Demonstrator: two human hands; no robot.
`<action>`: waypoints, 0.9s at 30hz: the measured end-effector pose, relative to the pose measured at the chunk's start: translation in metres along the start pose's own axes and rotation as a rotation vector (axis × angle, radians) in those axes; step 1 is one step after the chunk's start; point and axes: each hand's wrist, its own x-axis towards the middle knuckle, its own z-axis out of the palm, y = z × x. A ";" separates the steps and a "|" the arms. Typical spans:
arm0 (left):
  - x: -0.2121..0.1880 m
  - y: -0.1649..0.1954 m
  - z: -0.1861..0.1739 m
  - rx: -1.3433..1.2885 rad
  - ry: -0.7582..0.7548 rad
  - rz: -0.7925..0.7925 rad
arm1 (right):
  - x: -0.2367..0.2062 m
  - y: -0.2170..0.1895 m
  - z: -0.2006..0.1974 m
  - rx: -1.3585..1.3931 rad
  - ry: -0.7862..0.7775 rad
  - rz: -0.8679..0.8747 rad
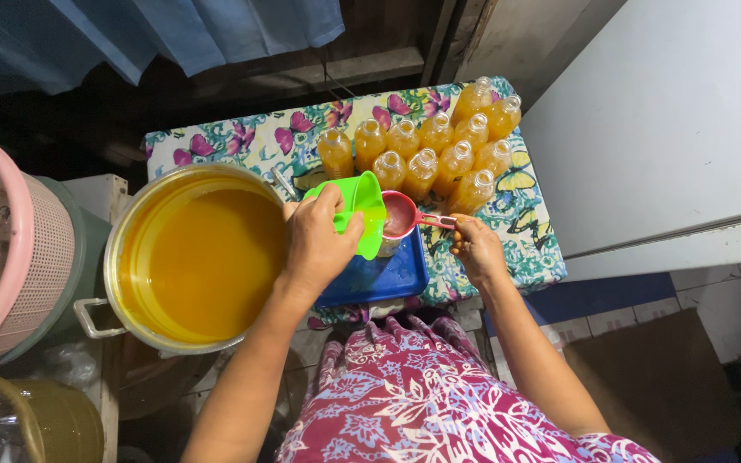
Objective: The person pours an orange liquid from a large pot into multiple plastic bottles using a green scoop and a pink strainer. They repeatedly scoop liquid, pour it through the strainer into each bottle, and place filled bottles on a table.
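Green jug [360,210] tilted over red strainer [399,215], above blue tray [388,276] on bench [529,231]. My left hand [319,244] grips jug, right hand [473,244] pinches strainer handle. Filled bottles [439,150] behind; big pot [195,257] of orange liquid left.

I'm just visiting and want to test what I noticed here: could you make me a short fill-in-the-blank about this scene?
1. The left hand tilts a ____ plastic jug.
2. The right hand holds the handle of a small red ____.
3. The big metal pot holds ____ liquid.
4. The filled bottles stand without ____.

Missing words: green; strainer; orange; caps
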 end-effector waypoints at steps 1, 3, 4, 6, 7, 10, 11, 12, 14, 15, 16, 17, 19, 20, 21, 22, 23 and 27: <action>0.000 0.000 0.000 0.007 -0.005 -0.003 | 0.000 -0.001 0.001 -0.004 -0.001 0.005; 0.001 0.000 0.000 0.021 -0.016 -0.009 | -0.001 -0.002 0.002 -0.013 -0.004 0.015; 0.001 0.000 0.000 0.024 -0.016 -0.010 | -0.001 -0.003 0.003 -0.012 -0.001 0.013; 0.001 0.001 0.001 0.029 -0.016 -0.011 | -0.003 -0.005 0.004 -0.010 0.004 0.009; 0.001 0.001 0.001 0.031 -0.015 -0.008 | -0.003 -0.006 0.005 -0.018 0.008 0.009; 0.002 0.001 0.001 0.041 -0.014 -0.004 | -0.005 -0.007 0.006 -0.032 0.014 0.007; 0.002 0.002 0.001 0.046 -0.015 -0.005 | -0.005 -0.008 0.007 -0.032 0.012 0.006; 0.002 0.002 0.001 0.052 -0.016 -0.005 | -0.005 -0.008 0.007 -0.032 0.010 0.005; 0.002 0.004 0.001 0.042 -0.011 0.008 | -0.005 -0.008 0.007 -0.028 0.004 0.003; 0.002 0.004 0.001 0.037 -0.008 0.014 | -0.005 -0.007 0.006 -0.026 0.001 0.002; 0.002 0.006 0.000 0.034 -0.008 0.014 | -0.006 -0.008 0.007 -0.025 0.004 0.004; 0.002 0.006 0.001 0.032 -0.007 0.014 | -0.006 -0.007 0.007 -0.023 0.006 0.005; 0.003 0.008 0.001 0.034 -0.009 0.018 | -0.006 -0.007 0.006 -0.022 0.010 0.006; 0.003 0.008 0.001 0.037 -0.012 0.022 | -0.006 -0.006 0.006 -0.023 0.012 0.004; 0.003 0.008 0.001 0.040 -0.015 0.026 | -0.006 -0.006 0.006 -0.024 0.014 0.002; 0.003 0.009 0.001 0.042 -0.019 0.029 | -0.006 -0.006 0.006 -0.024 0.012 0.000; 0.003 0.009 0.001 0.043 -0.023 0.031 | -0.006 -0.006 0.005 -0.023 0.009 -0.003; 0.002 0.011 0.003 0.055 -0.029 0.032 | -0.006 -0.005 0.002 -0.016 0.001 0.004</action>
